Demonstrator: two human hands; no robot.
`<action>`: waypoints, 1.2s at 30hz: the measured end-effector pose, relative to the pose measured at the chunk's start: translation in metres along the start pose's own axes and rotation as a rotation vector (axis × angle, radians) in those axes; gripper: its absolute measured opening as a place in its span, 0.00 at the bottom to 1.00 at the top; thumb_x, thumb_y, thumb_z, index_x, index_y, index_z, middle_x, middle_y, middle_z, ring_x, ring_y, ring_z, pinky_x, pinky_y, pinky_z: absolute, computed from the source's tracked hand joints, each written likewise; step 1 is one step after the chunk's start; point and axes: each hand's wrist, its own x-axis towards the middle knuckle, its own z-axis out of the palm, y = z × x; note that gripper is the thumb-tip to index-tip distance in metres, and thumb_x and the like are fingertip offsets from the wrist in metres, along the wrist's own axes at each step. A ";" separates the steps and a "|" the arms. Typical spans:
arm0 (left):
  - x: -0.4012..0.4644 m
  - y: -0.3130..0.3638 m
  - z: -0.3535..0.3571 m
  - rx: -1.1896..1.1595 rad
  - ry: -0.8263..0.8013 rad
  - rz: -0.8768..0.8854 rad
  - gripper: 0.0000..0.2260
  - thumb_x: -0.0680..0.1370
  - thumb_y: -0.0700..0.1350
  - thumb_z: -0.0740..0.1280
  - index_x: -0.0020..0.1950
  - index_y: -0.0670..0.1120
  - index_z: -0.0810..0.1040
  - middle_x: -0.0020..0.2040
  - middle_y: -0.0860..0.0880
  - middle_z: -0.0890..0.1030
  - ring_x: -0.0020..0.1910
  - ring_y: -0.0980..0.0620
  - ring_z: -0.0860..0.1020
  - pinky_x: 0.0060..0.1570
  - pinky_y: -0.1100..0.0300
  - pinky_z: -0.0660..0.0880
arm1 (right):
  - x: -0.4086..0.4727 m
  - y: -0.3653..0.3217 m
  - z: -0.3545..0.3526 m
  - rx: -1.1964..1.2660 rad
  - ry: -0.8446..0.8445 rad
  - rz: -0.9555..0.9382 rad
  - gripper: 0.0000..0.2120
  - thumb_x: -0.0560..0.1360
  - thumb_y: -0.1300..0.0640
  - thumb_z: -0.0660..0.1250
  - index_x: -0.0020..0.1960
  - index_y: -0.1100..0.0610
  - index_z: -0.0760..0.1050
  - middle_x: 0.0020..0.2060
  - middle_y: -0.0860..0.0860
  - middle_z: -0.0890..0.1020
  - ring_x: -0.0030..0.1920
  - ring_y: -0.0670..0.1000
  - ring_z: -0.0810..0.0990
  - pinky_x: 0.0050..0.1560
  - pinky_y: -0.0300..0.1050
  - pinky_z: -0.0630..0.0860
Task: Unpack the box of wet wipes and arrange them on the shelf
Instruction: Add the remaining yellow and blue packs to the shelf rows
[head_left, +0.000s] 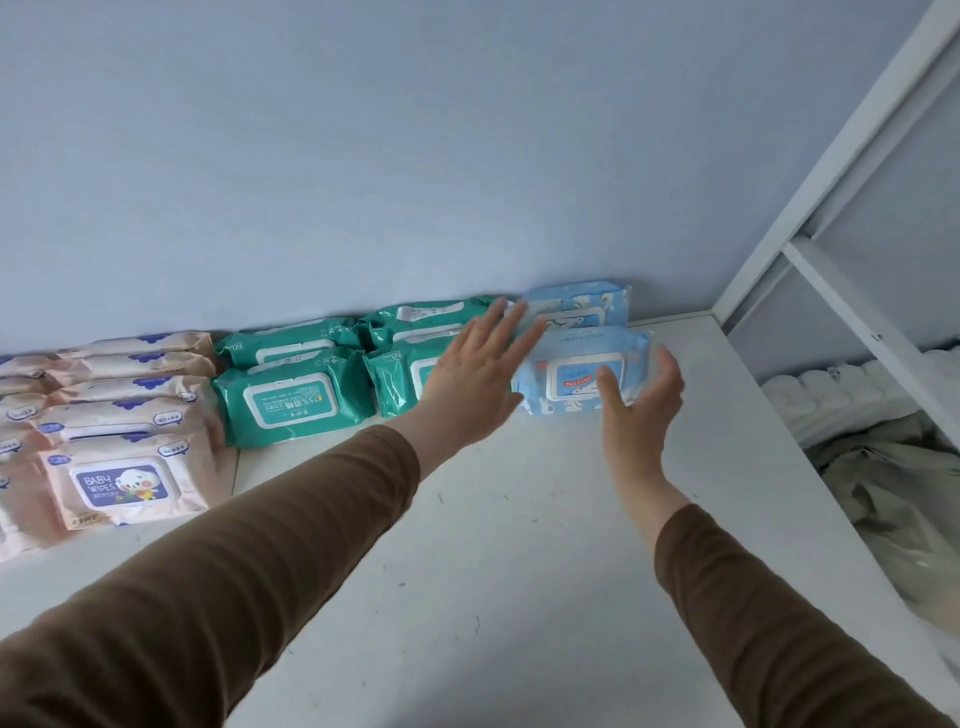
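Two light blue wet wipe packs lie on the white shelf (519, 545) near the back wall: a front pack (576, 364) and a rear pack (576, 301). My left hand (478, 374) is flat and open at the front pack's left side, partly over a teal pack. My right hand (641, 395) is open at the pack's right front corner, fingers apart, holding nothing. Teal packs (293, 395) lie in rows left of the blue ones. Peach baby wipe packs (119, 483) are stacked at the far left.
A blue wall (415, 156) rises behind the packs. A white shelf frame (831, 291) stands at the right, with white rolled items (831, 384) and crumpled grey-green cloth (904, 483) beyond it.
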 end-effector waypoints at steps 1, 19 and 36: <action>0.008 0.011 0.002 0.007 -0.022 0.042 0.41 0.77 0.59 0.65 0.81 0.53 0.42 0.81 0.47 0.43 0.80 0.45 0.42 0.78 0.46 0.47 | 0.011 0.005 -0.004 -0.004 -0.081 0.027 0.38 0.72 0.41 0.70 0.76 0.52 0.60 0.71 0.53 0.70 0.70 0.54 0.68 0.72 0.57 0.66; -0.032 -0.038 0.016 0.130 -0.010 -0.170 0.46 0.75 0.56 0.69 0.81 0.49 0.39 0.81 0.45 0.47 0.80 0.43 0.45 0.78 0.46 0.46 | 0.029 0.026 -0.013 -0.047 -0.313 -0.053 0.38 0.66 0.54 0.80 0.69 0.42 0.63 0.60 0.40 0.77 0.61 0.42 0.77 0.63 0.51 0.77; -0.138 -0.019 -0.006 -0.077 -0.212 -0.187 0.38 0.78 0.56 0.65 0.81 0.51 0.47 0.81 0.49 0.44 0.80 0.48 0.41 0.78 0.50 0.44 | -0.096 -0.027 -0.023 -0.475 -0.525 -0.424 0.36 0.76 0.55 0.69 0.79 0.55 0.56 0.79 0.52 0.56 0.77 0.53 0.52 0.77 0.49 0.55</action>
